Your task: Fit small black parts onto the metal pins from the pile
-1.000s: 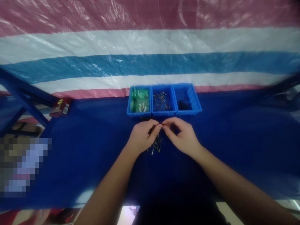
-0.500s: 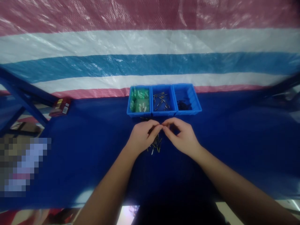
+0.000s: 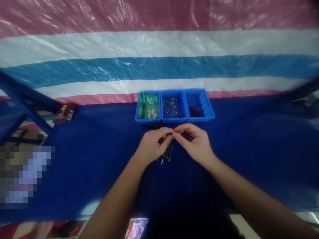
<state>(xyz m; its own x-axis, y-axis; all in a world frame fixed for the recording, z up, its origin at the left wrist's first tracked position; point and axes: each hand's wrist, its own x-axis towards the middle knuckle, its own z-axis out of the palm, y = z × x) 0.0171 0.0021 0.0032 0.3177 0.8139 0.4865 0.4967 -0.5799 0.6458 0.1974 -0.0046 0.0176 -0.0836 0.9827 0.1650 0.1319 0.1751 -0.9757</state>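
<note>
My left hand and my right hand meet fingertip to fingertip above the blue table. Both are closed in a pinch; whatever sits between the fingertips is too small and hidden to make out. Partly under my left hand lies a loose pile of thin metallic pin-like pieces. Just beyond my hands stand three blue bins in a row. Clear and whitish small pieces on green fill the left bin. Thin brass-coloured and dark pins lie in the middle bin. Small dark pieces rest in the right bin.
A dark red box stands at the table's left edge, beside a blue metal frame. Behind the bins hangs a striped plastic sheet. At the near edge, a lit screen shows below the blue table.
My hands stay pinched together at the same spot. The right hand's fingers have shifted slightly, with its knuckles a little higher. The bins and the pile have not moved.
</note>
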